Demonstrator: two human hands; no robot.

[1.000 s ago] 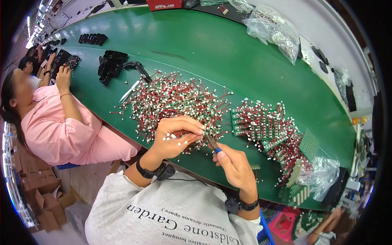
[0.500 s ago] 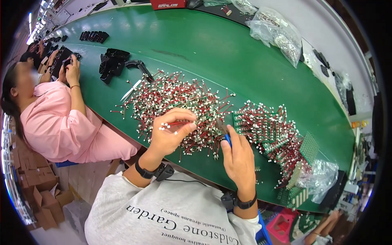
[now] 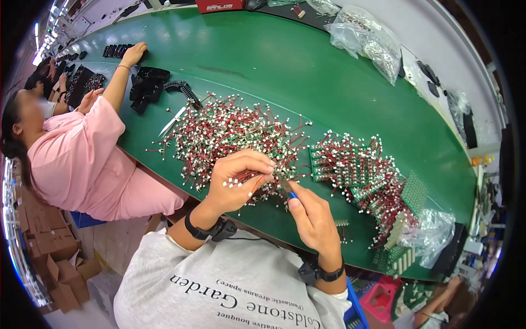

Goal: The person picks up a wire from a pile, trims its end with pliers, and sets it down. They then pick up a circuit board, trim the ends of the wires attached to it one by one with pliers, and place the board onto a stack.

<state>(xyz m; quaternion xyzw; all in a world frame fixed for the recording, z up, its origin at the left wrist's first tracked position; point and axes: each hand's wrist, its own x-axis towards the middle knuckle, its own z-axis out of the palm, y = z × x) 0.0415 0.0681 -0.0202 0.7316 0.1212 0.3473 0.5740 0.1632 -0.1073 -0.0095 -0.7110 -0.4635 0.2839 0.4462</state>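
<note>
A: Start with the biggest thing. What is on the green table (image 3: 307, 71)?

B: 2 large groups of parts. At 12 o'clock from the hands lies a loose heap of red-wired parts (image 3: 230, 134), tangled, white tips pointing every way. At 3 o'clock from the hands is the tidier batch of wired green boards (image 3: 350, 167), lying in rows with more boards stacked near a clear bag (image 3: 433, 230) at 4 o'clock.

A: So how much looks done?

B: My reading: the ordered rows are the handled share and the tangle is what remains. The tangle looks at least as large as the rows, so I judge the work roughly half through, no further. I cannot tell which pieces in the heap are finished.

A: And the hands?

B: The left hand (image 3: 238, 183) is curled, fingers pressed together around a small bundle of wired pieces (image 3: 241, 180), lifted just above the near edge of the heap. The right hand (image 3: 315, 219) pinches a slim blue-handled tool (image 3: 290, 192) between thumb and forefinger, its tip aimed at 11 o'clock, right against that bundle.

A: Anything else nearby?

B: A person in a pink top (image 3: 82, 159) sits at 9 o'clock, 1 arm stretched toward black parts (image 3: 145, 88) at 10 o'clock. 2 bags of small parts (image 3: 367, 41) lie at 1 o'clock, well apart from the hands.
</note>
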